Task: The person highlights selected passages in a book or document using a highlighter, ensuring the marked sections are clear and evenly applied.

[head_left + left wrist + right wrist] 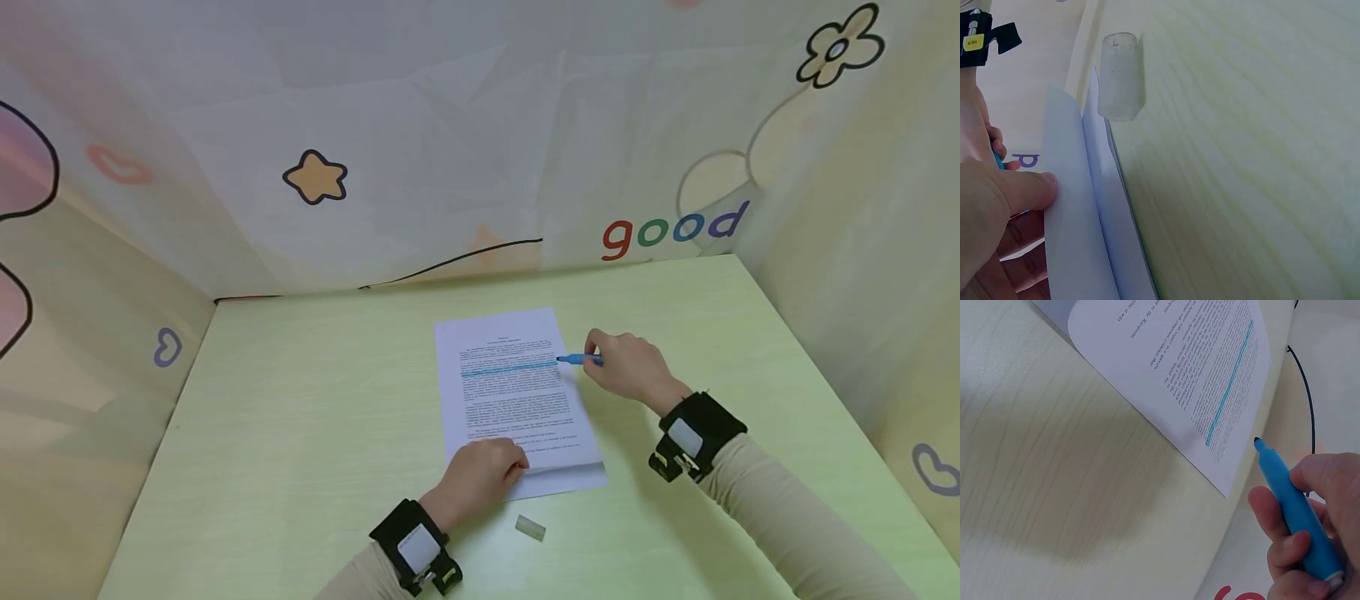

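Two hands working: right hand (628,367) grips the blue marker (577,359), tip aimed left by the paper's (517,398) right edge (long axis near-to-far); left hand (483,477) pinches its near end.

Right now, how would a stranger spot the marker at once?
On the pale table lies a printed sheet. By its right edge, the right hand holds the marker, dark tip toward the page. It is slim and bright blue, unlike the short, greyish cylinder near the sheet's bottom edge.
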Demonstrator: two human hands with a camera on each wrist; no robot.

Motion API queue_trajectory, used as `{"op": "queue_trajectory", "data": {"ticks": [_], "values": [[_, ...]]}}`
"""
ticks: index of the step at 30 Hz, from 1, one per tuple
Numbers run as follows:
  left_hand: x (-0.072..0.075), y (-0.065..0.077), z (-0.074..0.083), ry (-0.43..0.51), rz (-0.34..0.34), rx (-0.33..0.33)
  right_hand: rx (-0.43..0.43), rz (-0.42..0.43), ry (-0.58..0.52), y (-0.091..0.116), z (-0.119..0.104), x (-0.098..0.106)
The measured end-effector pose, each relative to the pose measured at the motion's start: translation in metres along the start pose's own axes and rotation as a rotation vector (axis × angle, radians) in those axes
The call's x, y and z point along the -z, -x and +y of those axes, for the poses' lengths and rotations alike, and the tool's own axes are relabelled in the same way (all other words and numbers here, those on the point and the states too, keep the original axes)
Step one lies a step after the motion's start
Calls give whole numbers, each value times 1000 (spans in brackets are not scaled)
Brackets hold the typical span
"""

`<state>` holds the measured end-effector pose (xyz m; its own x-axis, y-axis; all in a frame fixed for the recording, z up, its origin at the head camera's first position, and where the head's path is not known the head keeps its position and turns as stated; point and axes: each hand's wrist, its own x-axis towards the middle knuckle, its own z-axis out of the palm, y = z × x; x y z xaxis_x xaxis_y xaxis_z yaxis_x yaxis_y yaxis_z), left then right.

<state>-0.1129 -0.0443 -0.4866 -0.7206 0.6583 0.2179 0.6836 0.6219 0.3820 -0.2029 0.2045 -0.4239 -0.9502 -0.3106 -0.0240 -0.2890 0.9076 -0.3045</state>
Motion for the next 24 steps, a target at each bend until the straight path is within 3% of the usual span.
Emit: {"op": "queue_trajectory", "data": {"ticks": [6, 14, 24], "values": [[0, 2, 2, -56, 71, -22, -1, 6, 1, 0, 1, 2], [11, 2, 1, -68, 105, 21, -8, 36, 22, -2, 6, 11], [28, 15, -2, 26, 150, 155, -1, 54, 10, -3, 10, 18]]}}
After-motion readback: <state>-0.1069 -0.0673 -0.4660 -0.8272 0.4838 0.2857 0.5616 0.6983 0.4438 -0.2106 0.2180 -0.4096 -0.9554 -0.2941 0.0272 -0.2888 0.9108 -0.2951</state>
